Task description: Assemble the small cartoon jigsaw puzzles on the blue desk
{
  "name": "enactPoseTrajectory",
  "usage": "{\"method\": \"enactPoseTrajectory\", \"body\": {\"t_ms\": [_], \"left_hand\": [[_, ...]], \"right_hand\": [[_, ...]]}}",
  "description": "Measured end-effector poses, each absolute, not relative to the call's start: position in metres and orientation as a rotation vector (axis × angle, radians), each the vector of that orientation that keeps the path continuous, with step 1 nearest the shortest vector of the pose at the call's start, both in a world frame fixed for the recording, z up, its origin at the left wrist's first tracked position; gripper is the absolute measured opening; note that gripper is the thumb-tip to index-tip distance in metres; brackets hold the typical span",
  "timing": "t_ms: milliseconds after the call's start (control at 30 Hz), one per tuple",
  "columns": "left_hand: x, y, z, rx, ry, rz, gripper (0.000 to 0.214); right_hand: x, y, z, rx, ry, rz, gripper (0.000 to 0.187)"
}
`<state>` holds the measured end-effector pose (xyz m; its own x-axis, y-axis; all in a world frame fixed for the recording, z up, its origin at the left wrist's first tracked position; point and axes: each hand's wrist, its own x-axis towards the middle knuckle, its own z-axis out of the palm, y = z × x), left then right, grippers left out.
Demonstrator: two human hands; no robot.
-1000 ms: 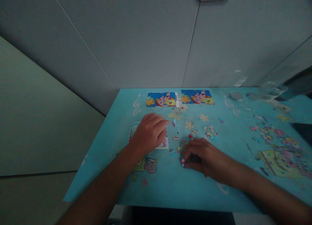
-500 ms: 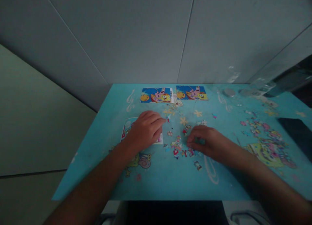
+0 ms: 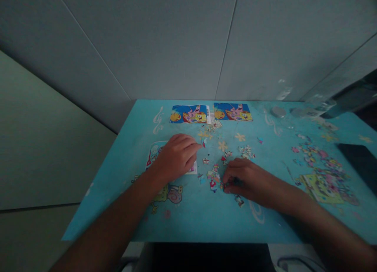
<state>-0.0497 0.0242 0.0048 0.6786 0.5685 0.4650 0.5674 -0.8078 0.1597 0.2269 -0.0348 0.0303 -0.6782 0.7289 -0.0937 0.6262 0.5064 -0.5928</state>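
Observation:
My left hand (image 3: pixel 179 156) rests over a picture board (image 3: pixel 153 152) with a white edge, hiding most of it. At its pinched fingertips is a small red-and-white puzzle piece (image 3: pixel 204 143). Lower and to the right, my right hand (image 3: pixel 240 177) reaches down into a loose cluster of puzzle pieces (image 3: pixel 213 177), thumb and fingers closed around a puzzle piece (image 3: pixel 222 187) that is mostly hidden. Other puzzle pieces (image 3: pixel 246 151) lie just beyond this hand, and a darker puzzle piece (image 3: pixel 239 201) lies below it.
Two blue cartoon picture cards (image 3: pixel 188 114) (image 3: pixel 232 112) lie along the back of the turquoise printed table (image 3: pixel 106 209). More puzzle pieces (image 3: pixel 321 158) spread at the right, beside a dark flat object (image 3: pixel 357 160). A clear container (image 3: pixel 319 107) and a round lid (image 3: pixel 278 112) stand back right.
My right hand has shifted down and slightly left, onto the edge of the piece cluster, uncovering pieces behind it. My left hand stays nearly still with its piece.

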Motion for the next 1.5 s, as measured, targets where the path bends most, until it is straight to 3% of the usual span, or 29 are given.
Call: {"method": "enactPoseTrajectory", "body": {"t_ms": [400, 633, 800, 1167, 1500], "left_hand": [[-0.047, 0.025, 0.003, 2.882, 1.020, 0.720, 0.024], [-0.040, 0.027, -0.008, 2.798, 1.093, 0.695, 0.034], [-0.039, 0.029, -0.013, 2.803, 1.069, 0.707, 0.034], [-0.042, 0.027, -0.006, 2.820, 1.006, 0.675, 0.020], [-0.043, 0.025, -0.006, 2.865, 0.948, 0.631, 0.021]], "right_hand": [[0.223, -0.037, 0.028, -1.121, -2.463, 1.024, 0.008], [0.214, -0.007, 0.017, -1.423, -1.991, 1.048, 0.013], [0.197, 0.024, 0.010, -1.423, -1.953, 1.088, 0.018], [0.185, 0.040, 0.004, -1.432, -2.114, 0.891, 0.016], [0.199, 0.027, 0.002, -1.332, -2.196, 0.683, 0.015]]}}
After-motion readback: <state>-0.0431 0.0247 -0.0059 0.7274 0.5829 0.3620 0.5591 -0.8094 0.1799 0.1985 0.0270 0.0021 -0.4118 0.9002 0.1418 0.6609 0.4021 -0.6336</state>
